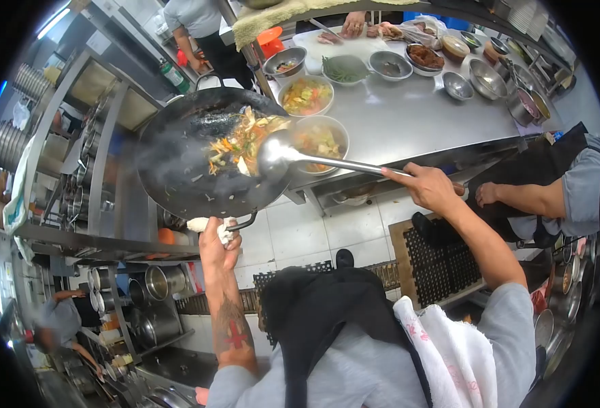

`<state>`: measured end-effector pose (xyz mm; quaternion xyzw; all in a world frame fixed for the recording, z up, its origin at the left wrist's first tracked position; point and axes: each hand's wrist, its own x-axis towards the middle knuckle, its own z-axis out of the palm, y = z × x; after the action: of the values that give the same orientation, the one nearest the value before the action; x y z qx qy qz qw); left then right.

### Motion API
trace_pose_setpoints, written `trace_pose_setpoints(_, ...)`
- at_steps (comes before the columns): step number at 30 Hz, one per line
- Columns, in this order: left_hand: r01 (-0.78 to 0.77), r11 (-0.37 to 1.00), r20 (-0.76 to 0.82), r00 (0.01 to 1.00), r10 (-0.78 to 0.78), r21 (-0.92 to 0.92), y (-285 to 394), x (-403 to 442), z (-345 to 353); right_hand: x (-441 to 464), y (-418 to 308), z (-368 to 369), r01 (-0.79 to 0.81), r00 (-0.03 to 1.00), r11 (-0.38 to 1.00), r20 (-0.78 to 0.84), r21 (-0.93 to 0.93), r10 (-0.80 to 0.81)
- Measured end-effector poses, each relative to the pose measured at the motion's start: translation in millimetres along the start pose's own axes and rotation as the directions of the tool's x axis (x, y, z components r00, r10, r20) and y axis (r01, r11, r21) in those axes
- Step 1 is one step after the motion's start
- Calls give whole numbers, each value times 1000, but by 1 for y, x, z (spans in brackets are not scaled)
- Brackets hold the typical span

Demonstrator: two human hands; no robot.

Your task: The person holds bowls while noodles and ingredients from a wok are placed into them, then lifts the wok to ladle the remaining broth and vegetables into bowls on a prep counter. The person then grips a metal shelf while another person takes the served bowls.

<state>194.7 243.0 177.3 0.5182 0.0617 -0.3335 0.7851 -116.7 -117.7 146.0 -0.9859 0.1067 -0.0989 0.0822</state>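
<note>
Head view: a white towel point(453, 357) is draping over the right shoulder, its red markings being too indistinct to read. The left hand point(219, 243) is grasping a black loop handle point(247, 223) through a crumpled white rag point(230, 232), fingers clenched. The right hand point(432, 187) is gripping a polished metal ladle point(276, 155), fingers wrapping the long shaft. The round, blackened wok point(170, 163) is sitting tilted beside the steel counter point(398, 115), carrying shredded vegetables point(245, 136) and giving off vapour. The ladle's rounded head is overlapping the wok's rim and partly covering a near bowl point(340, 132). Beyond it, a second bowl point(330, 102) is holding mixed vegetables. Farther off, leafy greens point(345, 66) are filling another bowl. A co-worker's hand point(354, 24) is resting near meat point(330, 38) on a white cutting board point(361, 46).
</note>
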Motion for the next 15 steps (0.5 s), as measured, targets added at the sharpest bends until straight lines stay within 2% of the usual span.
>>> trace_pose_setpoints(6,-21,1000,-51,998,22,22,3,-2,6,-34,39,-23,-76,995,996,-65,-49,72)
trace_pose_setpoints(9,-14,1000,-15,1000,14,27,3,1,4,-47,49,-23,-112,991,992,-84,-52,107)
trace_pose_setpoints(11,-1,1000,-13,1000,2,29,2,4,-1,-49,42,-24,-140,980,988,-131,70,148)
trace_pose_setpoints(15,17,1000,-3,1000,-17,6,6,0,1,-30,16,-10,-181,971,976,-133,119,196)
